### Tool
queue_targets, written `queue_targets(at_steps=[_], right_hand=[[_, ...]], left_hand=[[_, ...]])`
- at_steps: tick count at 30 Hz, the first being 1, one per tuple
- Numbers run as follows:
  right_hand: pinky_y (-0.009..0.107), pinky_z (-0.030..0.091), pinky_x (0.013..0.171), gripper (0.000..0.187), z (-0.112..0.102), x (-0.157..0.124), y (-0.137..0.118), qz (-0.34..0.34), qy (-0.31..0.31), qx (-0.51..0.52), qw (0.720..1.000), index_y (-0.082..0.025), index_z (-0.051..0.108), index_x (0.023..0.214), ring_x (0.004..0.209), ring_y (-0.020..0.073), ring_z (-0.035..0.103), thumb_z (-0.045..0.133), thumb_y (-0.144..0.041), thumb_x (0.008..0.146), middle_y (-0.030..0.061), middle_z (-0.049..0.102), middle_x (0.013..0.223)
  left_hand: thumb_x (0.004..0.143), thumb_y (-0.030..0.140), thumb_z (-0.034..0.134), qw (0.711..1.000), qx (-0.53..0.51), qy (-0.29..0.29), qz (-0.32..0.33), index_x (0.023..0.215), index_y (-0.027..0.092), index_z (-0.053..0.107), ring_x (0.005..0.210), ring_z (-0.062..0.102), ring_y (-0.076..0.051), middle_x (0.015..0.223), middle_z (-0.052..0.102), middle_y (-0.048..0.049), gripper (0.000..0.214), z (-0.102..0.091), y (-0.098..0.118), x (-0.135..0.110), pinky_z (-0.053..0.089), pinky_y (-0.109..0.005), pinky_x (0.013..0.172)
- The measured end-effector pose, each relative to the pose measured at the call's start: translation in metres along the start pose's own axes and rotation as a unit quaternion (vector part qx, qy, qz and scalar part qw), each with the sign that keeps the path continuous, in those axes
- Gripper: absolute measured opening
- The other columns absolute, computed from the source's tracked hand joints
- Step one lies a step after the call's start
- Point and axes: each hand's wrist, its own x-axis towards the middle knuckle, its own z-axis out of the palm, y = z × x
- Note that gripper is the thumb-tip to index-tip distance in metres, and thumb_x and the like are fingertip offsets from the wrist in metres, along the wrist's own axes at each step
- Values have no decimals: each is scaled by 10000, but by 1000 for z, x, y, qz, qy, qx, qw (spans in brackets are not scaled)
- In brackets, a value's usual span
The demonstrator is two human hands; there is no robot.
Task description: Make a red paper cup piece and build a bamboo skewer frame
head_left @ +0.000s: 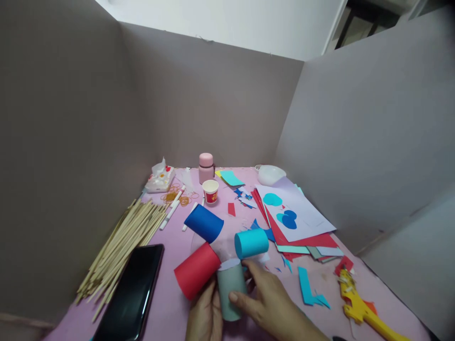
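Both my hands hold a grey-green paper cylinder [232,290] upright near the front of the pink table [170,308]. My left hand [206,315] wraps its left side from below. My right hand [270,303] curls round its right side, thumb on the front. A red paper cylinder [196,270] lies touching it on the left. A light blue cylinder [251,243] lies just behind it, and a dark blue cylinder [204,222] lies further back.
A black phone [133,291] and a bundle of wooden sticks [124,241] lie at the left. Coloured paper sheets [298,222] and scraps cover the right side, with a yellow glue gun [359,308] at the front right. A paper cup [211,191], a pink bottle [206,166] and tissues [160,179] stand at the back. Grey partitions wall the table.
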Motion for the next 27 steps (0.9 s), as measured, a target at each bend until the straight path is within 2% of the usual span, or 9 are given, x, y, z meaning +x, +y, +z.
queue_targets(at_steps=[4,10,16,19,22,27], right_hand=[[346,435,690,494,7,2,2,0,16,0,1000,-172,552,1099,859,284,633,654,-497,742,104,691,1012],[343,436,690,316,10,4,9,29,34,13,999,-168,551,1013,841,271,628,631,-351,769,96,694,955],[357,462,735,353,11,8,15,49,35,125,990,-165,567,1038,878,267,621,655,-305,726,88,680,983],[360,485,748,433,14,10,15,54,14,249,967,-155,540,1098,924,271,618,663,-311,713,94,667,1023],[347,501,733,545,17,10,14,66,-13,354,933,-152,498,1173,914,258,629,689,-313,689,99,660,1077],[340,498,728,569,21,10,15,88,-15,401,912,-163,523,1145,908,257,631,745,-303,641,76,671,1009]], left_hand=[[825,-63,454,1000,-12,6,-15,1159,162,614,961,684,-211,884,753,-48,433,0,-4,-3,538,-295,864],[805,-85,460,999,-40,-9,-27,1254,221,554,1019,660,-212,974,745,-33,551,-1,-4,-2,495,-330,941],[823,-54,463,998,-51,-7,-29,1315,237,494,1010,663,-207,993,742,-27,573,-4,-4,-1,473,-344,972],[842,8,490,998,-41,-14,-49,1305,248,507,1035,651,-218,997,741,-25,522,-8,-4,0,470,-355,977],[867,144,536,998,33,-31,-42,1273,268,543,1071,632,-243,1022,733,-23,425,-15,-7,2,469,-364,981],[854,272,586,993,106,-36,-26,1236,278,573,1097,614,-273,1031,726,-23,381,-24,-9,3,449,-390,1005]])
